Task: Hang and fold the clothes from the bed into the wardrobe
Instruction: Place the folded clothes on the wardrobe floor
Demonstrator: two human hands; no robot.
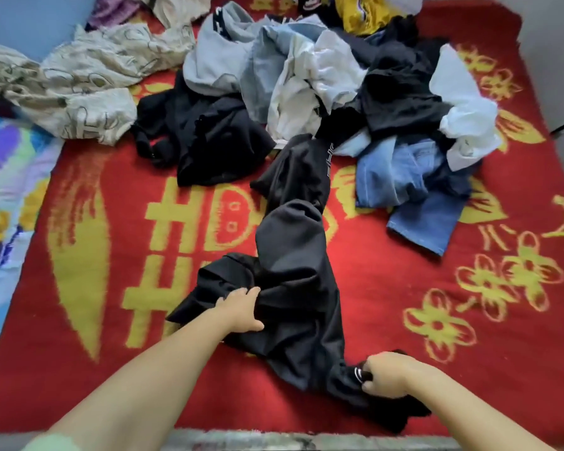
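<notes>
A long black garment [290, 255] lies stretched down the middle of the red bed [404, 288], from the clothes pile toward the near edge. My left hand [241, 309] grips a bunched fold of it at its left side. My right hand [386, 374] clutches its near end, by a small white stripe mark, close to the bed's front edge. Behind it sits a heap of clothes [323, 83]: grey, white, black and light-blue pieces. Blue jeans [414, 196] spill from the heap's right side.
A beige patterned sheet [79, 89] is crumpled at the back left. A bright multicoloured quilt [4, 203] covers the left edge. A yellow garment [362, 14] lies at the far back. Bare red blanket shows left and right of the black garment.
</notes>
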